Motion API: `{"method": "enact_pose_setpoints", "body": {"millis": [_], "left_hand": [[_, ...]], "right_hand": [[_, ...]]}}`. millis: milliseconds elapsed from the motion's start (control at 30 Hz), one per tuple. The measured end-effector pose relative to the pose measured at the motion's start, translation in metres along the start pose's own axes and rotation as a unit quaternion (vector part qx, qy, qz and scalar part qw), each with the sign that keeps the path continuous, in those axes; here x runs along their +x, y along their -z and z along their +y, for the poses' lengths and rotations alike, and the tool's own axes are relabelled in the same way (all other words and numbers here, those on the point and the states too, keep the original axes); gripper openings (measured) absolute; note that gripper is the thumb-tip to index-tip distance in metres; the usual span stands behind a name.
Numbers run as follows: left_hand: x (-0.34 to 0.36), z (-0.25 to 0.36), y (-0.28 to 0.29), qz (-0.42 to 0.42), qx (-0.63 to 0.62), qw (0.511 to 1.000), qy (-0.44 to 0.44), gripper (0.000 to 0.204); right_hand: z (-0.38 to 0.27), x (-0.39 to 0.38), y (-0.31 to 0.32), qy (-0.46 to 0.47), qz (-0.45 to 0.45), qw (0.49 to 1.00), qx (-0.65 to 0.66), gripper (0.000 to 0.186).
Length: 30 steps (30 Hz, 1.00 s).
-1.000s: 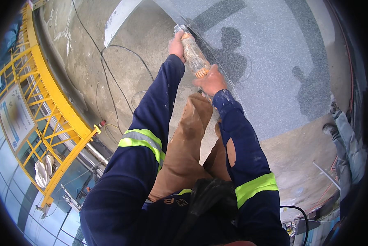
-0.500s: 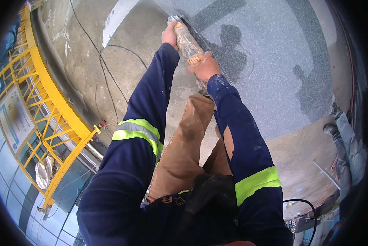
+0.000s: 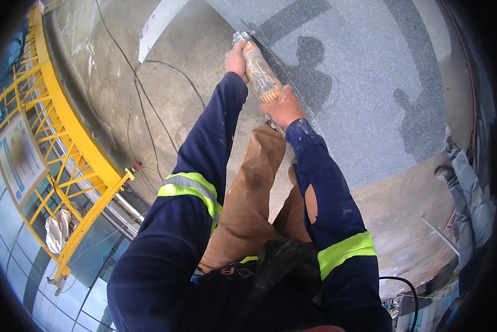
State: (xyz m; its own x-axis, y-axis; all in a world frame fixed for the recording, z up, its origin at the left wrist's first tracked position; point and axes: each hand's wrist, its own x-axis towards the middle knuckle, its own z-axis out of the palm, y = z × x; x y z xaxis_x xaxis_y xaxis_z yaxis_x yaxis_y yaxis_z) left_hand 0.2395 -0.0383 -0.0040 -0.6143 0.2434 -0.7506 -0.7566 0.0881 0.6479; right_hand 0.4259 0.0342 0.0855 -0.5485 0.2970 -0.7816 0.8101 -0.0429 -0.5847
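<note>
My left hand (image 3: 237,60) is closed on the front end of an elongated orange power tool (image 3: 261,72), coated in pale dust or wrapped in clear film; I cannot make out which. My right hand (image 3: 283,107) grips its near end, just behind the orange vented part. The tool lies diagonally along the left edge of a speckled grey slab (image 3: 370,127), which carries dark shadows. Below my hands are my brown-trousered legs (image 3: 243,205). The tool's underside is hidden.
Dark cables (image 3: 140,88) cross the concrete floor (image 3: 88,50) beside a pale strip (image 3: 154,27). A yellow metal frame (image 3: 82,144) with a sign board curves along the left, above blue glass panels. At the right edge are another person's grey-clad legs (image 3: 467,205) and a pale rod (image 3: 439,235).
The tool and both my hands shifted away from me and leftward half a second ago, and have since come back down and rightward, close to their position a second ago.
</note>
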Motion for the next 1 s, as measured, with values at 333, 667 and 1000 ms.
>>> {"method": "enact_pose_setpoints", "body": {"millis": [333, 667, 1000], "left_hand": [[-0.002, -0.016, 0.005, -0.005, -0.052, 0.998, -0.024, 0.048], [-0.005, -0.021, 0.007, -0.02, -0.067, 0.998, -0.011, 0.052], [-0.027, -0.019, -0.006, 0.017, 0.005, 1.0, -0.002, 0.043]], "right_hand": [[0.013, -0.009, -0.002, 0.004, 0.009, 1.0, 0.016, 0.071], [0.011, -0.017, 0.007, -0.032, -0.04, 0.998, 0.023, 0.075], [0.02, -0.022, 0.004, -0.027, -0.029, 0.999, 0.028, 0.076]]}}
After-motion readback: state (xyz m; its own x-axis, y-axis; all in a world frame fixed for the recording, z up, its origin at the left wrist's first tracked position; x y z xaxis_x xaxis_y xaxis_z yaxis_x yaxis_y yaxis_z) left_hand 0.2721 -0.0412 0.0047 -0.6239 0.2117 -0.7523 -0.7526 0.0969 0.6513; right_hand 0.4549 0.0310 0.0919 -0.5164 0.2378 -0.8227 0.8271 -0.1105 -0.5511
